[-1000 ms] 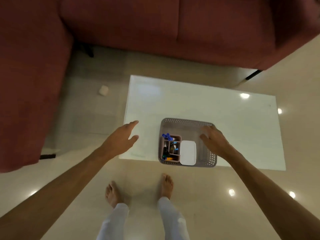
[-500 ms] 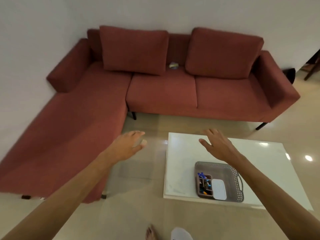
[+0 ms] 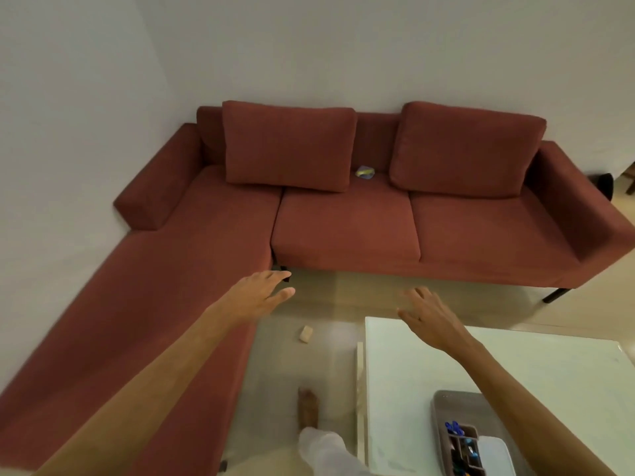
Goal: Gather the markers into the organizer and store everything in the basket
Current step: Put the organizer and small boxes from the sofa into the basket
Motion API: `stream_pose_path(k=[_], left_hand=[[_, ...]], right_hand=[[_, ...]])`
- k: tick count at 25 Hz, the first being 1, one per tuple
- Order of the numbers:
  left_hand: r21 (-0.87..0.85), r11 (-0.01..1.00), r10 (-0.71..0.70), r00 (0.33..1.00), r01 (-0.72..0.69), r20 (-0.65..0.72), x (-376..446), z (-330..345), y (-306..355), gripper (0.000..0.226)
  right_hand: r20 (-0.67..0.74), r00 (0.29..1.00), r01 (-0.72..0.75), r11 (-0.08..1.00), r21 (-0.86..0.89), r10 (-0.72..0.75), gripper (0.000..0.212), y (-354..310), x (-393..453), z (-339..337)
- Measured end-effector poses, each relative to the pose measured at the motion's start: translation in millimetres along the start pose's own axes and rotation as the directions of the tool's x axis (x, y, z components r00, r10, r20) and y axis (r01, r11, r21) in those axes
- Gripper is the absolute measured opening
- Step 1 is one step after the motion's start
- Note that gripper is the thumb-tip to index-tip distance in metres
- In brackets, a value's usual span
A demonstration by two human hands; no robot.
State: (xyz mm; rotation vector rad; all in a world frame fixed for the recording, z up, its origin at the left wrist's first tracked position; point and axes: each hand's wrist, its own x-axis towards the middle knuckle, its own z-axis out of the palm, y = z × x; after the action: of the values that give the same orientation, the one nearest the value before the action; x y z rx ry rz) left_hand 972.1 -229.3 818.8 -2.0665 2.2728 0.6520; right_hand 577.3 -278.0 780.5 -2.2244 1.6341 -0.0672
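The grey perforated basket (image 3: 446,400) stands on the white table (image 3: 536,372) at the bottom right, partly cut by the frame edge and by my right forearm. Inside it sits the brown organizer (image 3: 462,451) with blue-capped markers (image 3: 454,428) standing in its compartments, and a white box (image 3: 494,455) beside it. My left hand (image 3: 256,295) is raised over the floor near the sofa, fingers spread and holding nothing. My right hand (image 3: 429,317) hovers above the table's far left corner, also spread and holding nothing.
A dark red L-shaped sofa (image 3: 343,228) fills the back and left, with two cushions and a small yellow-blue object (image 3: 365,172) on its seat. A small pale block (image 3: 305,334) lies on the floor. My foot (image 3: 308,405) and white trouser leg show below.
My view has tilted up and away from the table, so the sofa and wall fill the frame. Both hands have lifted away from the basket and stay without anything in them.
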Motion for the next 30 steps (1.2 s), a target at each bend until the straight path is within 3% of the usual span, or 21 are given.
stream_pose_path(k=[7,12,16,19,24,30], left_hand=[[-0.009,1.0,0.004,0.993,-0.003,0.119,165.5,-34.0,-93.9,0.066],[-0.03,0.998,0.056,0.985,-0.051,0.162,287.8,-59.8,-137.2,0.061],[-0.01,0.989,0.142,0.955,-0.144,0.26,402.6,-57.3,-164.3,0.059],[-0.002,0.976,0.206,0.919,-0.218,0.337,498.4,-68.5,-176.8,0.062],[0.033,0.929,0.33,0.867,-0.368,0.374,648.6,-120.5,-166.2,0.061],[0.057,0.917,0.332,0.836,-0.395,0.436,824.6,-128.2,-127.2,0.06]], right_hand=[[0.046,0.995,-0.094,0.977,0.193,0.087,0.064,-15.6,166.6,0.8],[0.076,0.985,-0.167,0.949,0.269,0.152,0.063,-18.7,273.5,-6.1],[0.08,0.947,-0.316,0.86,0.401,0.31,0.058,-7.8,351.4,4.4],[0.157,0.896,-0.442,0.797,0.412,0.415,0.054,-3.2,406.3,16.0],[0.136,0.833,-0.535,0.716,0.449,0.537,0.038,2.7,481.8,-6.7],[0.173,0.742,-0.634,0.595,0.493,0.648,0.021,40.0,557.9,-5.9]])
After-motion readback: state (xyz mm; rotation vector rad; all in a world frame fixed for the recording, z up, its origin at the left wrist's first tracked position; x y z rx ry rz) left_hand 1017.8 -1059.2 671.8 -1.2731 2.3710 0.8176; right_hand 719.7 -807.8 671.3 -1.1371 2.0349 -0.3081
